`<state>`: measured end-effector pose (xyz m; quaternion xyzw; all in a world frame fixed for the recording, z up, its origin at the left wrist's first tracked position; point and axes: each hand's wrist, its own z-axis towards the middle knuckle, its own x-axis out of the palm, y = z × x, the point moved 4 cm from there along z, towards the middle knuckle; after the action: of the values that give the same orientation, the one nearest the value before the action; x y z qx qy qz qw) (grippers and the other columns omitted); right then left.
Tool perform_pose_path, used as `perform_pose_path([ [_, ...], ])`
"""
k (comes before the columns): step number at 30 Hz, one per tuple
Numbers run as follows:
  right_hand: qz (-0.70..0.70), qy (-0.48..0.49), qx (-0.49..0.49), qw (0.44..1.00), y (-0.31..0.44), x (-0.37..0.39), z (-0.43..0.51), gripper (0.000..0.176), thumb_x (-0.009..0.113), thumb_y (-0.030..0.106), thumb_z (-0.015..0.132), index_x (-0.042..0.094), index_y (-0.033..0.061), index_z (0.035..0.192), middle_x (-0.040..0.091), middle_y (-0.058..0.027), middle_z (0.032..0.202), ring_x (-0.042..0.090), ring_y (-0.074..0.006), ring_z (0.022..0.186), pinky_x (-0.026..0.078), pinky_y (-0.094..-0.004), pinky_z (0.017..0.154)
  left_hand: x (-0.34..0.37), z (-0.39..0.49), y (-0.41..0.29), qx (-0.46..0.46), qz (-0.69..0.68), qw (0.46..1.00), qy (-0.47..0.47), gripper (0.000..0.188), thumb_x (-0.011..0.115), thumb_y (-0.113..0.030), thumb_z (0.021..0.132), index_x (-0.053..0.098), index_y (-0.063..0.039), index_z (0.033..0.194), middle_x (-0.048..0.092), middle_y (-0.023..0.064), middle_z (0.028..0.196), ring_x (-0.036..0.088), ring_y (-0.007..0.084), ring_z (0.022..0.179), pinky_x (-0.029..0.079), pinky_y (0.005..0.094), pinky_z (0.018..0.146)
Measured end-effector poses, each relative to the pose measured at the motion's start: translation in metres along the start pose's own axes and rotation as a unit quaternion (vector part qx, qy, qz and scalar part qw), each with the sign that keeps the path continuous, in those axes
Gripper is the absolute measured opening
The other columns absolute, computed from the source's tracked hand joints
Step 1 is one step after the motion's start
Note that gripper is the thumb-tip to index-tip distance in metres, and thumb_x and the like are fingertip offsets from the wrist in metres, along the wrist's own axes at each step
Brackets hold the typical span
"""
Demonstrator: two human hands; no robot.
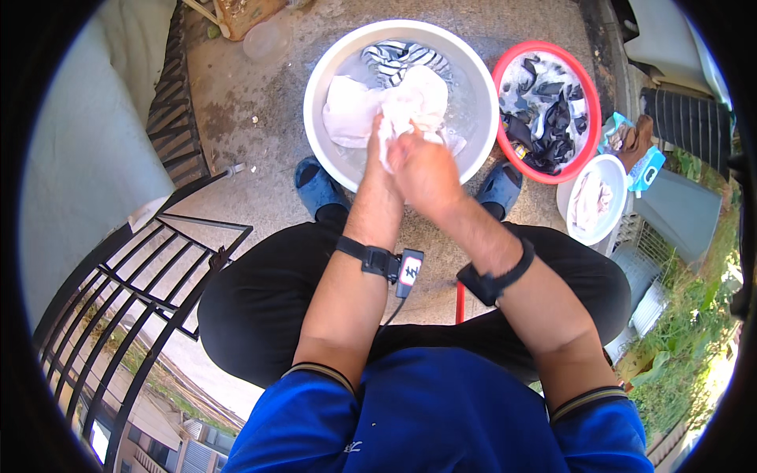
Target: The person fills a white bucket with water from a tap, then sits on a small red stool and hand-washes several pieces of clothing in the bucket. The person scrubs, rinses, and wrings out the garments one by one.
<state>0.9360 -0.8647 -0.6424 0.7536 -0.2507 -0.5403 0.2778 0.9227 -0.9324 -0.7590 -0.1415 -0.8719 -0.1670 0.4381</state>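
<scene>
A large white plastic basin [313,121] of water stands on the ground between my feet. My left hand [383,148] and my right hand [423,168] are close together over its near side, both gripping a wet white cloth garment [423,97]. The right hand is closed and slightly blurred; the left fingers are partly hidden by the cloth and the right hand. More of the white cloth spreads to the left in the water. Behind it, a black-and-white striped garment [402,58] lies in the water near the far rim.
Right of the basin stands a red-rimmed tub [594,118] with dark clothes in suds. Beside it are a small white bucket [565,207] holding pale cloth and a blue wipes packet [647,168]. A black metal railing [177,307] runs at the left. Blue slippers [319,186] flank the basin.
</scene>
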Motion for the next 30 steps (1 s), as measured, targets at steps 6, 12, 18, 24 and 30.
perform_pose_path([
  [6, -0.088, -0.022, 0.09, 0.992, -0.027, 0.002, 0.04, 0.037, 0.058, 0.034, 0.1, 0.072, 0.0047, 0.083, 0.072, -0.0234, 0.075, 0.073, -0.0412, 0.072, 0.059, -0.0533, 0.068, -0.016, -0.005, 0.027, 0.049, 0.108, 0.983, -0.143, 0.036, 0.06, -0.046, 0.105, 0.064, -0.011, 0.114, 0.068, 0.0034, 0.098, 0.069, 0.0208, 0.088, 0.061, 0.0384, 0.075],
  [12, -0.117, -0.022, 0.062, 0.991, -0.046, -0.006, 0.063, 0.038, 0.056, 0.036, 0.101, 0.073, 0.0048, 0.088, 0.074, -0.0228, 0.082, 0.074, -0.0417, 0.077, 0.059, -0.052, 0.071, 0.005, -0.003, 0.025, 0.091, 0.139, 0.971, -0.174, 0.063, 0.058, -0.065, 0.1, 0.064, -0.008, 0.128, 0.072, 0.0084, 0.115, 0.071, 0.0268, 0.104, 0.06, 0.0457, 0.086],
  [18, -0.028, 0.099, -0.075, 0.992, 0.02, 0.007, -0.019, 0.026, 0.066, 0.027, 0.094, 0.068, 0.004, 0.083, 0.07, -0.0208, 0.071, 0.072, -0.0411, 0.07, 0.059, -0.0524, 0.068, -0.004, 0.0, -0.011, -0.094, 0.006, 0.995, 0.041, 0.065, 0.044, -0.065, 0.106, 0.064, -0.007, 0.126, 0.071, 0.0072, 0.1, 0.067, 0.0218, 0.088, 0.059, 0.0389, 0.077],
  [24, -0.135, -0.026, 0.057, 0.989, -0.014, -0.013, 0.061, 0.027, 0.064, 0.027, 0.097, 0.069, 0.0047, 0.083, 0.072, -0.0204, 0.075, 0.074, -0.0372, 0.073, 0.06, -0.0503, 0.068, 0.011, -0.012, 0.056, -0.004, 0.101, 0.987, -0.125, 0.063, 0.047, -0.068, 0.104, 0.06, -0.011, 0.129, 0.069, 0.0068, 0.113, 0.069, 0.025, 0.105, 0.058, 0.037, 0.088],
  [30, -0.114, 0.02, -0.061, 0.991, 0.016, 0.001, 0.002, 0.029, 0.066, 0.029, 0.095, 0.066, 0.0044, 0.079, 0.069, -0.0219, 0.071, 0.07, -0.0445, 0.07, 0.058, -0.0526, 0.065, -0.008, -0.005, 0.009, -0.003, 0.052, 0.998, -0.021, 0.057, 0.043, -0.06, 0.107, 0.06, -0.008, 0.124, 0.065, 0.0057, 0.098, 0.066, 0.0192, 0.087, 0.057, 0.0371, 0.077],
])
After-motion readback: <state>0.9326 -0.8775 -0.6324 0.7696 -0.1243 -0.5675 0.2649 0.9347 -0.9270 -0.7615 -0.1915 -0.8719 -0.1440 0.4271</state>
